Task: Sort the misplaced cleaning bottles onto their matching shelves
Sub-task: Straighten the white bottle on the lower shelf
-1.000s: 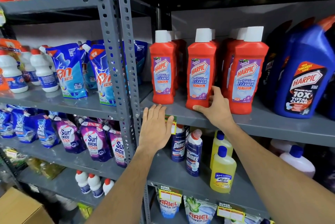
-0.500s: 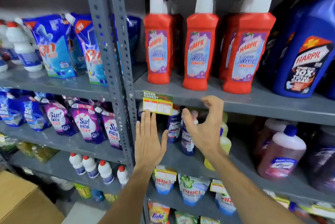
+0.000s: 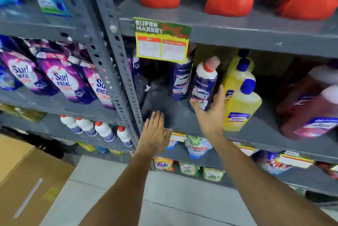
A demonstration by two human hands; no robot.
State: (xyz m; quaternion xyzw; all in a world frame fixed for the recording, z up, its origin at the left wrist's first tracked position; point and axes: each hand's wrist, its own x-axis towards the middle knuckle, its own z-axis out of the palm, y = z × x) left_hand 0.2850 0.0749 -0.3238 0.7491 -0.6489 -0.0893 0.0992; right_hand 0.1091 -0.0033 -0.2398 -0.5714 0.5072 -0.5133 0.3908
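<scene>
We see grey painted metal shelving (image 3: 237, 31), matt and scuffed, with a perforated steel upright (image 3: 117, 72). The Domex bottle (image 3: 204, 86) looks like glossy plastic with a shiny printed sleeve; the yellow bottle (image 3: 239, 103) is translucent plastic, smooth. The Surf excel pouches (image 3: 60, 79) are glossy film. A paper price tag (image 3: 161, 41) hangs matt. The cardboard box (image 3: 23, 174) is dull brown, the floor tiles (image 3: 113, 185) smooth.

A bare stretch of grey shelf (image 3: 161, 105) lies open left of two Domex bottles (image 3: 181, 83), walled by the slotted upright (image 3: 117, 72); a hanging price tag (image 3: 161, 42) blocks the upper opening, and yellow bottles (image 3: 239, 97) crowd the right.
</scene>
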